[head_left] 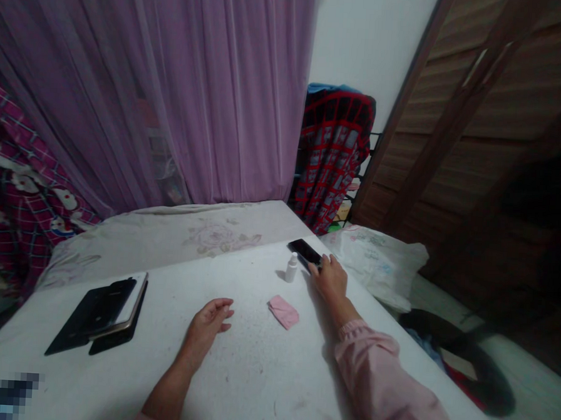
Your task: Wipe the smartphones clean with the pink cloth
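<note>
My right hand [328, 280], in a pink sleeve, has its fingers on the near end of a black smartphone [304, 252] lying at the far edge of the white table [252, 384]. A small white bottle [291, 268] stands just left of the phone. My left hand [206, 328] rests palm-down and slightly curled on the tabletop, holding nothing. A folded pink cloth [283, 312] lies between my hands. Farther left, a black flip case [97, 313] lies open with a device on it.
Behind the table is a bed with a pale floral sheet [175, 239] under a purple net curtain [150, 84]. A white plastic bag [376, 265] sits right of the table. Red plaid clothing [333, 156] hangs beyond, beside a brown wooden wardrobe [467, 132].
</note>
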Demonstrator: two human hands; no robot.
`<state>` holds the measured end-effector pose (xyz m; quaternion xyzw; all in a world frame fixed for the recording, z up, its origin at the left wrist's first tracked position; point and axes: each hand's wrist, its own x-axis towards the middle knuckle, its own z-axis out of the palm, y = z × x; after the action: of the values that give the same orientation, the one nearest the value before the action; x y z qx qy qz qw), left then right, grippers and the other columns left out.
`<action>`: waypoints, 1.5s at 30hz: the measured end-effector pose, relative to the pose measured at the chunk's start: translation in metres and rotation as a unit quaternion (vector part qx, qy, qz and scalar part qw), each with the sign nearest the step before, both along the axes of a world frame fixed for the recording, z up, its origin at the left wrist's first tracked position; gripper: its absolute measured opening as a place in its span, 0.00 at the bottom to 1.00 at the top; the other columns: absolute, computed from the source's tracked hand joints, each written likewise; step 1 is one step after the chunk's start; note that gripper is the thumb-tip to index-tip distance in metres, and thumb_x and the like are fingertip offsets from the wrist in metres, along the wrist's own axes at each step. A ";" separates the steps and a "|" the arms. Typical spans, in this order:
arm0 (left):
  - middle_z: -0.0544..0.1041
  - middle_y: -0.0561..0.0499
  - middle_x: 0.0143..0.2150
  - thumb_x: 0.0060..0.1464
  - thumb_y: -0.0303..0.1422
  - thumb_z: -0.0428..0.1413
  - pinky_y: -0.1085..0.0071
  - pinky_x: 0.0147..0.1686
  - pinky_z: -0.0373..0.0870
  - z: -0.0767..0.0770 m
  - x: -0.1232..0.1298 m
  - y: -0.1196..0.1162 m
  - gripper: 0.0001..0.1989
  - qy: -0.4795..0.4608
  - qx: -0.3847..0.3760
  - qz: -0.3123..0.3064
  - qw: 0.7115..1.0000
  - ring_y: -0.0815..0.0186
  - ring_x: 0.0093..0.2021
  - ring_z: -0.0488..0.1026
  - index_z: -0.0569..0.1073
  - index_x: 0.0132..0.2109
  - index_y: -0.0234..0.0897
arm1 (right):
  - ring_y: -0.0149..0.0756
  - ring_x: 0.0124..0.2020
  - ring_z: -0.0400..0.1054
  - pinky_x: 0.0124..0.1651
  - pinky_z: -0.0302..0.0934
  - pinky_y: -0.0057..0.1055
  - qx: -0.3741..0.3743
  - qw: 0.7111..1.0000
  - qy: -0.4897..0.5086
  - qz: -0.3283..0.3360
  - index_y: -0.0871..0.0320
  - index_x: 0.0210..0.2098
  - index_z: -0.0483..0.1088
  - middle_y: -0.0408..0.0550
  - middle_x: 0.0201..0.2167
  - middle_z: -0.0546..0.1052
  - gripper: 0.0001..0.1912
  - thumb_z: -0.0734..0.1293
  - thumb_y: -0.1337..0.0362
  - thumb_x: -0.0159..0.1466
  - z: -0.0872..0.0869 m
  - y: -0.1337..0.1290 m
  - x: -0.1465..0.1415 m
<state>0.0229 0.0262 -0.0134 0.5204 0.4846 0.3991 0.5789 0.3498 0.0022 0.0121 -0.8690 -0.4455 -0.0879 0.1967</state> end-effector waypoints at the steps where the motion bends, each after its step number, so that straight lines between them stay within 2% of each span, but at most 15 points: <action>1: 0.78 0.45 0.42 0.42 0.50 0.61 0.69 0.34 0.75 0.000 0.000 0.000 0.25 -0.004 0.003 0.004 1.000 0.56 0.45 0.77 0.75 0.42 0.37 | 0.49 0.58 0.63 0.56 0.58 0.42 0.046 0.999 -0.004 0.014 0.66 0.55 0.66 0.63 0.57 0.67 0.24 0.58 0.56 0.67 -0.006 -0.010 -0.005; 3: 0.78 0.45 0.43 0.43 0.49 0.61 0.69 0.35 0.75 0.001 0.000 -0.001 0.24 -0.011 0.006 0.003 1.000 0.57 0.45 0.76 0.75 0.42 0.37 | 0.43 0.52 0.68 0.55 0.60 0.38 0.112 0.990 0.012 0.084 0.62 0.48 0.72 0.57 0.49 0.75 0.19 0.54 0.61 0.68 -0.018 -0.029 -0.021; 6: 0.78 0.45 0.42 0.42 0.48 0.63 0.69 0.35 0.75 0.004 0.000 -0.001 0.24 -0.020 -0.005 -0.019 1.000 0.57 0.45 0.76 0.75 0.42 0.37 | 0.38 0.46 0.70 0.52 0.63 0.33 0.137 0.958 0.030 0.249 0.57 0.45 0.74 0.52 0.43 0.78 0.19 0.54 0.60 0.69 -0.029 -0.050 -0.054; 11: 0.78 0.45 0.41 0.43 0.51 0.62 0.69 0.34 0.75 0.007 -0.002 -0.004 0.24 -0.022 0.011 -0.006 1.000 0.60 0.41 0.77 0.75 0.40 0.36 | 0.44 0.49 0.68 0.52 0.63 0.38 0.052 0.929 0.009 0.367 0.57 0.52 0.71 0.54 0.49 0.74 0.22 0.64 0.52 0.63 -0.028 -0.057 -0.092; 16: 0.79 0.44 0.33 0.44 0.55 0.59 0.69 0.31 0.74 0.005 -0.019 -0.005 0.25 0.021 0.040 0.043 0.998 0.62 0.34 0.77 0.75 0.30 0.34 | 0.41 0.43 0.68 0.45 0.63 0.34 -0.009 0.947 -0.024 0.321 0.56 0.52 0.71 0.53 0.44 0.75 0.19 0.60 0.57 0.66 -0.030 -0.045 -0.097; 20: 0.79 0.46 0.28 0.49 0.55 0.54 0.69 0.30 0.72 0.006 -0.049 -0.007 0.24 0.090 0.080 0.100 0.988 0.61 0.31 0.77 0.74 0.27 0.36 | 0.38 0.38 0.69 0.37 0.62 0.29 -0.025 0.961 -0.019 0.274 0.55 0.41 0.75 0.50 0.37 0.74 0.18 0.55 0.57 0.68 -0.029 -0.035 -0.105; 23: 0.79 0.49 0.31 0.53 0.50 0.53 0.66 0.40 0.72 0.010 -0.077 -0.009 0.19 0.149 0.122 0.156 0.969 0.59 0.37 0.77 0.74 0.28 0.39 | 0.37 0.38 0.70 0.37 0.62 0.30 0.008 0.964 0.012 0.264 0.55 0.39 0.75 0.49 0.37 0.74 0.20 0.54 0.56 0.69 -0.030 -0.032 -0.111; 26: 0.78 0.48 0.47 0.55 0.41 0.53 0.63 0.55 0.63 0.018 -0.105 -0.008 0.11 0.198 0.164 0.226 0.940 0.56 0.53 0.71 0.75 0.40 0.41 | 0.37 0.39 0.71 0.38 0.63 0.30 0.034 0.950 0.042 0.306 0.55 0.40 0.75 0.48 0.38 0.74 0.21 0.53 0.54 0.68 -0.033 -0.033 -0.114; 27: 0.74 0.46 0.54 0.56 0.38 0.52 0.63 0.59 0.58 0.021 -0.115 -0.006 0.13 0.218 0.182 0.256 0.924 0.56 0.58 0.66 0.74 0.45 0.41 | 0.37 0.39 0.71 0.38 0.63 0.31 0.037 0.946 0.048 0.318 0.55 0.40 0.75 0.48 0.39 0.75 0.22 0.53 0.53 0.68 -0.034 -0.033 -0.114; 29: 0.67 0.43 0.61 0.56 0.35 0.52 0.60 0.62 0.53 0.024 -0.133 0.001 0.18 0.352 0.226 0.332 0.845 0.55 0.63 0.60 0.71 0.53 0.39 | 0.38 0.40 0.71 0.39 0.63 0.31 0.043 0.941 0.060 0.329 0.54 0.39 0.75 0.49 0.39 0.75 0.22 0.53 0.52 0.68 -0.035 -0.034 -0.113; 31: 0.61 0.39 0.65 0.54 0.37 0.55 0.56 0.62 0.51 0.024 -0.149 0.010 0.26 0.447 0.210 0.368 0.788 0.52 0.66 0.56 0.65 0.60 0.35 | 0.39 0.40 0.71 0.39 0.64 0.32 0.045 0.940 0.073 0.331 0.54 0.39 0.75 0.50 0.39 0.75 0.23 0.52 0.52 0.68 -0.036 -0.034 -0.112; 33: 0.61 0.34 0.65 0.53 0.41 0.56 0.54 0.61 0.52 0.022 -0.162 0.018 0.33 0.504 0.157 0.362 0.769 0.49 0.65 0.56 0.60 0.63 0.31 | 0.40 0.40 0.71 0.40 0.64 0.33 0.044 0.937 0.087 0.336 0.54 0.38 0.75 0.50 0.39 0.76 0.23 0.53 0.51 0.67 -0.037 -0.033 -0.110; 36: 0.66 0.32 0.62 0.54 0.46 0.54 0.53 0.60 0.53 0.017 -0.174 0.025 0.36 0.549 0.102 0.322 0.764 0.48 0.63 0.61 0.58 0.64 0.28 | 0.41 0.40 0.71 0.40 0.65 0.34 0.041 0.935 0.098 0.337 0.54 0.39 0.75 0.50 0.40 0.76 0.23 0.53 0.50 0.67 -0.038 -0.033 -0.108; 40: 0.72 0.31 0.56 0.58 0.46 0.49 0.51 0.60 0.50 0.016 -0.181 0.026 0.33 0.592 0.107 0.286 0.746 0.47 0.59 0.65 0.62 0.62 0.25 | 0.41 0.41 0.71 0.41 0.65 0.35 0.036 0.932 0.108 0.345 0.54 0.39 0.75 0.50 0.40 0.76 0.23 0.54 0.49 0.67 -0.038 -0.032 -0.107; 45: 0.75 0.31 0.52 0.59 0.46 0.47 0.53 0.58 0.53 0.020 -0.191 0.024 0.31 0.602 0.103 0.311 0.728 0.47 0.55 0.69 0.64 0.60 0.24 | 0.42 0.40 0.72 0.41 0.66 0.35 0.052 0.931 0.113 0.343 0.54 0.38 0.76 0.51 0.39 0.77 0.23 0.54 0.49 0.66 -0.038 -0.032 -0.107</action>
<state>-0.1685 0.0499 0.0070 0.5277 0.8224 0.2069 -0.0482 0.2430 -0.0300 -0.0263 -0.6560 -0.6861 0.0606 0.3086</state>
